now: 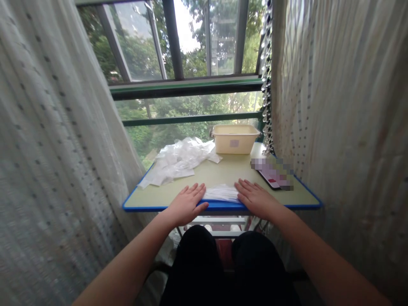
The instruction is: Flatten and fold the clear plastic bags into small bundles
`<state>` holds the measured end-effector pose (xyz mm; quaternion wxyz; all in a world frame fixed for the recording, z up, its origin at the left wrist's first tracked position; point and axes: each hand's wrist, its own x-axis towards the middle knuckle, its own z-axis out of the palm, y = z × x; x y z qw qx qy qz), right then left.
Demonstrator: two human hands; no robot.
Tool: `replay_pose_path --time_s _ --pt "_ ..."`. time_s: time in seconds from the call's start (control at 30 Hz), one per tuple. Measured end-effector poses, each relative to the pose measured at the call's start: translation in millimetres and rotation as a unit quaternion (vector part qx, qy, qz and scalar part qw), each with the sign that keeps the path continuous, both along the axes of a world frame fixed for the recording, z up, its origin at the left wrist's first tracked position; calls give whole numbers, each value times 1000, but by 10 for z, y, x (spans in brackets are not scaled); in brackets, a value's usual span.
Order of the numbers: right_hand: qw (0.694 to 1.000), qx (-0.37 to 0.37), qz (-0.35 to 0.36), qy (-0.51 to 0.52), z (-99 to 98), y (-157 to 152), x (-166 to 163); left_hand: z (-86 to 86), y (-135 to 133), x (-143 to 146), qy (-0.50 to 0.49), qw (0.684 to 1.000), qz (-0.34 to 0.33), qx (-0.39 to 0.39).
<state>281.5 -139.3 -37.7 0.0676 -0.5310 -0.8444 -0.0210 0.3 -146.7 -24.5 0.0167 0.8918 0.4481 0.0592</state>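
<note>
My left hand [188, 203] lies flat at the front edge of the small table, palm down with fingers stretched forward. On the other side, my right hand [255, 197] rests flat in the same way. Between them is a small stack of thin white sheets or bags [221, 193], its near side at the blue table edge. The fingertips of both hands reach the sides of this stack; whether they press on it I cannot tell. A loose heap of thin, crinkled, translucent white bags [185, 158] spreads over the back left of the table.
The pale table [149, 199] has a blue rim. A cream plastic bin [236, 141] stands at the back right. A phone-like flat object [272, 175], partly blurred out, lies at the right. Curtains [63, 148] hang on both sides, with a window [185, 80] behind.
</note>
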Motion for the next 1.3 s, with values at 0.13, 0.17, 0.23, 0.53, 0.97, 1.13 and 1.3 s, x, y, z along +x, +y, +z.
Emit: replay_pose_path --time_s 0.13,0.17,0.23,0.53,0.97,1.13,1.3 --pt "999 -4 -32 20 -7 -31 26 -5 8 0 -43 998 24 -39" --pt "999 -3 -42 32 -3 -31 16 -12 13 3 -66 996 33 -42" --pt "997 -3 -56 58 10 -26 -6 -35 32 10 -120 991 51 -43" --pt "973 16 -63 220 4 8 30 -99 176 -54 -357 923 123 -77" --pt "965 24 -51 256 -26 6 62 -149 187 -31 -360 922 140 -29" --pt "934 -3 -89 345 -3 -18 81 -177 196 -30 -387 906 170 -1" --pt "894 -9 -93 438 -29 6 156 -149 205 2 -434 882 182 10"
